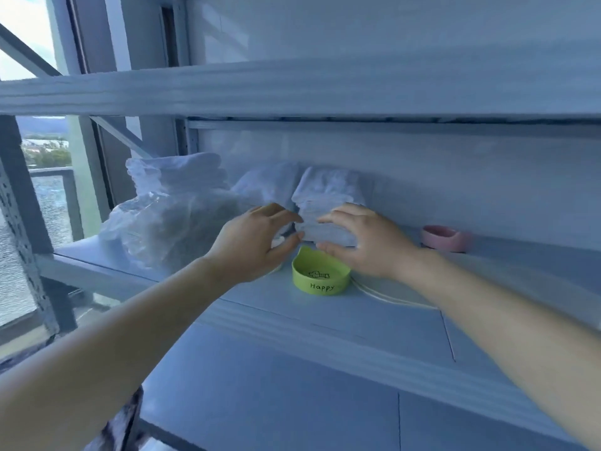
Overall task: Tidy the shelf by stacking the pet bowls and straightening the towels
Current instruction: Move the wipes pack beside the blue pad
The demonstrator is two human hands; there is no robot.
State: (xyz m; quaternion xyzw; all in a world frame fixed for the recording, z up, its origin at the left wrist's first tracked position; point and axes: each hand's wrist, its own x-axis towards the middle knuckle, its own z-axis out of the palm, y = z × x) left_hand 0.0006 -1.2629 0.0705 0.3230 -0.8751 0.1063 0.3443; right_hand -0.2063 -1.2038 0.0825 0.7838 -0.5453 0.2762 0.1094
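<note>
Towel step: on the shelf (292, 307) the folded towel stack (328, 196) sits mid-board against the back wall. My left hand (257, 242) and right hand (367, 245) are at its front, fingers spread and loosely curved, gripping nothing; can't tell if they touch it. Next I'd press both sides to square it, then stack the green bowl (320, 276), just in front, with the pink bowl (444, 237), well off right.

Green bowl (320, 278) before folded white towel stack (328, 193); pink bowl (444, 238) well right.
</note>
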